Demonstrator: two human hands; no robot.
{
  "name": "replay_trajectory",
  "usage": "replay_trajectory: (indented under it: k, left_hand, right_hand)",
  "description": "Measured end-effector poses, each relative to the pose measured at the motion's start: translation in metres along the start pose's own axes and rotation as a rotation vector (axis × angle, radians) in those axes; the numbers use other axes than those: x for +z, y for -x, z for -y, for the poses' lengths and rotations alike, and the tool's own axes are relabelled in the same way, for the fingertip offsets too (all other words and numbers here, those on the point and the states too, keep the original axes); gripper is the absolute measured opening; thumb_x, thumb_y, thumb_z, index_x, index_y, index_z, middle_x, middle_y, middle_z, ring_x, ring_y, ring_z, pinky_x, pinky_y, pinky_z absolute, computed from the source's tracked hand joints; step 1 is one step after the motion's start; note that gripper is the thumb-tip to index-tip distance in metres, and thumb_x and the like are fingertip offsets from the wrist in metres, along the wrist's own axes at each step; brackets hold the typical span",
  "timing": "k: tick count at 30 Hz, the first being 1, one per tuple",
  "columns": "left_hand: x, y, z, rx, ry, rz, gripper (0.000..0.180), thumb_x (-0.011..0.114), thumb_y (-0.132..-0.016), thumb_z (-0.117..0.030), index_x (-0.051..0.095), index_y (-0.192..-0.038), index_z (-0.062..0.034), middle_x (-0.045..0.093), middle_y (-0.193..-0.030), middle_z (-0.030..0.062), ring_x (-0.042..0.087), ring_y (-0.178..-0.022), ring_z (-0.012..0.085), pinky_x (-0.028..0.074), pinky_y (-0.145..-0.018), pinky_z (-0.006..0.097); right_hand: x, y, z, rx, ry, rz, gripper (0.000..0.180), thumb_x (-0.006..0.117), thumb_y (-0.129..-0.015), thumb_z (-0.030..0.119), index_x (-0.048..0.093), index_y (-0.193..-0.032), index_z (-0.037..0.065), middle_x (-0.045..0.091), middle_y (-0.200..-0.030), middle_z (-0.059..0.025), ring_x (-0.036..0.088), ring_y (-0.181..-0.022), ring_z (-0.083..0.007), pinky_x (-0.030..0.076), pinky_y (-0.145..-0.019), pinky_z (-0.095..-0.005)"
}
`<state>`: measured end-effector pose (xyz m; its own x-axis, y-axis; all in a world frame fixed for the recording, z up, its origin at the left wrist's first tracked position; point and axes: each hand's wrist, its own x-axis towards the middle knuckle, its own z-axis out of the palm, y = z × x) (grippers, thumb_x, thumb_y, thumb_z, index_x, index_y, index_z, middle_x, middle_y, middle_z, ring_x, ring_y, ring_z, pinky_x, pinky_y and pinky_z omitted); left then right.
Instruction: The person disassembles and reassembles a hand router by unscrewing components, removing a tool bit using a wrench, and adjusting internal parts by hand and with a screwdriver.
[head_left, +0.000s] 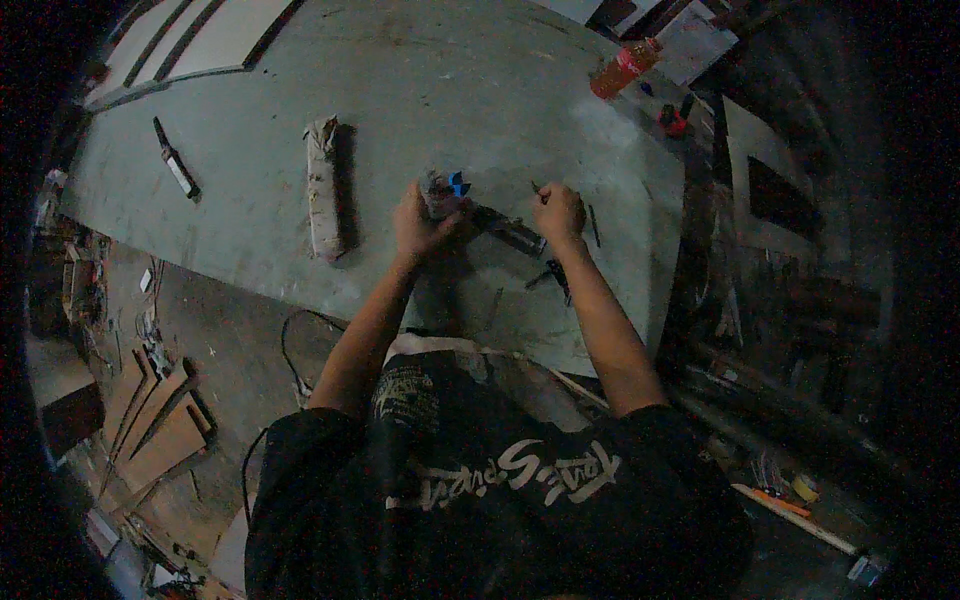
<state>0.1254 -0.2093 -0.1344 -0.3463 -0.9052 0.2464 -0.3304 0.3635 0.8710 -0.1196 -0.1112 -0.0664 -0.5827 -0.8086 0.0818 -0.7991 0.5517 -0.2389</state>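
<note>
So your left hand (418,226) is gripping some grey-and-blue thing (456,185) above the worktop (450,100). Your right hand (562,212) pinches a small dark bit (537,188).

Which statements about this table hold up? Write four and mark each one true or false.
1. The left hand holds a thing with a blue part. True.
2. The long wrapped bundle lies left of both hands. True.
3. The bottle is left of the bundle. False: it is to the right.
4. The right hand lies open and flat. False: its fingers are closed, seemingly on something small and dark.
</note>
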Motion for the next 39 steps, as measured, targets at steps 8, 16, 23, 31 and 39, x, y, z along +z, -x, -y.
replay_trajectory:
  k: [8, 16, 23, 31, 39]
  left_hand:
    - [-0.014, 0.002, -0.026, 0.067, -0.028, -0.067, 0.058, 0.085, -0.067, -0.034, 0.057, -0.109, -0.0053, 0.066, -0.102, 0.0177, 0.063, -0.097, 0.0401, 0.051, -0.081, 0.046]
    - [-0.014, -0.002, -0.036, -0.029, 0.051, -0.003, 0.06, 0.085, -0.065, -0.033, 0.056, -0.11, -0.005, 0.065, -0.1, 0.0176, 0.062, -0.094, 0.0415, 0.05, -0.078, 0.047]
    - [-0.003, 0.0, -0.023, -0.101, 0.223, 0.03, 0.057, 0.083, -0.066, -0.027, 0.055, -0.11, -0.0052, 0.064, -0.101, 0.0179, 0.062, -0.096, 0.0408, 0.05, -0.079, 0.046]
    - [0.015, 0.006, -0.005, 0.157, 0.005, 0.012, 0.07, 0.085, -0.064, -0.028, 0.053, -0.121, -0.0034, 0.064, -0.107, 0.0203, 0.062, -0.099, 0.0411, 0.05, -0.085, 0.046]
    - [0.041, 0.015, 0.069, 0.173, 0.483, -0.02, 0.07, 0.087, -0.068, -0.02, 0.052, -0.125, 0.0005, 0.067, -0.106, 0.0126, 0.067, -0.099, 0.0274, 0.053, -0.084, 0.038]
  right_hand:
    - [-0.097, 0.017, 0.119, -0.167, -1.27, -0.232, 0.025, 0.073, -0.089, 0.021, 0.069, -0.1, -0.001, 0.07, -0.099, -0.0057, 0.064, -0.089, -0.0124, 0.051, -0.084, -0.0283]
    - [-0.071, 0.034, 0.142, -0.352, -1.121, -0.067, 0.023, 0.071, -0.088, 0.015, 0.068, -0.106, -0.001, 0.07, -0.103, -0.0071, 0.062, -0.102, -0.0159, 0.045, -0.095, -0.0315]
    - [-0.053, 0.049, 0.127, -0.276, -1.029, -0.131, 0.021, 0.07, -0.088, 0.017, 0.069, -0.101, 0.0, 0.071, -0.1, -0.0079, 0.065, -0.096, -0.0169, 0.048, -0.091, -0.0332]
    - [-0.057, 0.07, 0.015, -0.091, -0.543, -0.296, 0.025, 0.069, -0.084, 0.011, 0.068, -0.108, 0.003, 0.069, -0.108, -0.0119, 0.064, -0.104, -0.0264, 0.046, -0.095, -0.0366]
    - [-0.028, 0.103, -0.001, -0.224, -0.086, 0.207, 0.069, 0.078, -0.08, 0.021, 0.048, -0.14, 0.006, 0.049, -0.141, -0.0181, 0.046, -0.129, -0.0392, 0.038, -0.107, -0.0473]
